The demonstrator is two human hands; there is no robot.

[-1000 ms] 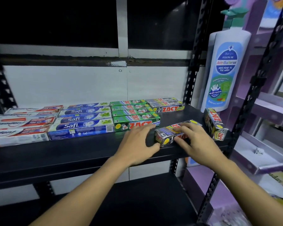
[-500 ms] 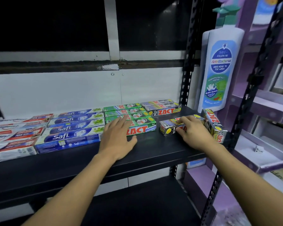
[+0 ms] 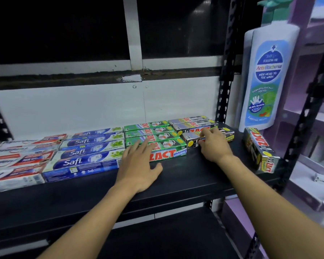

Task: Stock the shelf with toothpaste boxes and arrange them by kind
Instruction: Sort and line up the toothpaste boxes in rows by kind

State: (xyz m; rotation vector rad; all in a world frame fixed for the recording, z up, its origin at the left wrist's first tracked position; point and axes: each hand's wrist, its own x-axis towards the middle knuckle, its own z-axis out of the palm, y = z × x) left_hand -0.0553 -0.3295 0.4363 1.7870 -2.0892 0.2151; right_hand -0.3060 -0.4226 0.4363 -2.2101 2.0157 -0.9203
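Observation:
On the black shelf (image 3: pixel 185 176) lie rows of toothpaste boxes: red-and-white ones (image 3: pixel 17 161) at the left, blue Safi boxes (image 3: pixel 86 152), green Zact boxes (image 3: pixel 157 135), and silver Zact boxes (image 3: pixel 191 124) at the back right. My right hand (image 3: pixel 211 144) holds a silver Zact box (image 3: pixel 192 140) flat on the shelf, just in front of the silver row and beside the green ones. My left hand (image 3: pixel 138 165) lies flat with spread fingers on the front green Zact box (image 3: pixel 168 154). Another silver Zact box (image 3: pixel 260 150) lies askew at the shelf's right end.
A big cardboard wash-bottle display (image 3: pixel 266 79) stands behind the right upright post (image 3: pixel 226 71). Purple shelving (image 3: pixel 307 165) is at the far right. A lower black shelf (image 3: pixel 157 238) runs beneath. The white back wall is behind the boxes.
My right hand has pushed the silver Zact box from the shelf's front edge back toward the silver row. My left hand moved left and back onto the front green Zact box.

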